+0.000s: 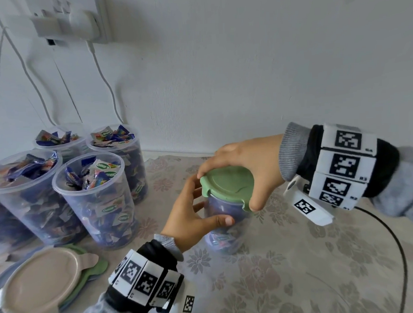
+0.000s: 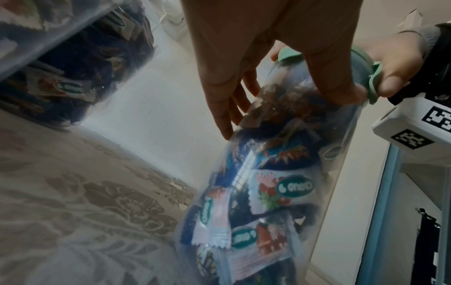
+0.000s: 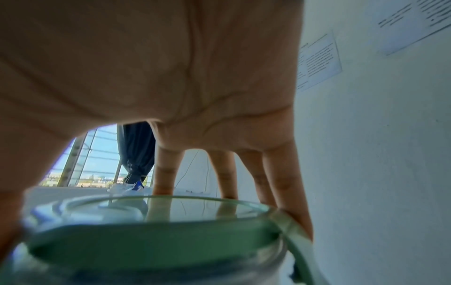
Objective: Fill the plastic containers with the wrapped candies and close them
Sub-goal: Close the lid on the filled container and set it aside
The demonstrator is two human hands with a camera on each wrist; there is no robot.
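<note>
step: capping | left hand [image 1: 191, 213] wraps container [image 1: 224, 236], right hand [image 1: 246, 164] clamps green lid [image 1: 228, 186] | next: I'd press rim evenly till seated

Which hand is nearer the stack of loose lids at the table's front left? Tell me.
Left. The left hand grips the candy container to the right of the stack of lids; the right hand sits farther right, holding the green lid on that container.
</note>
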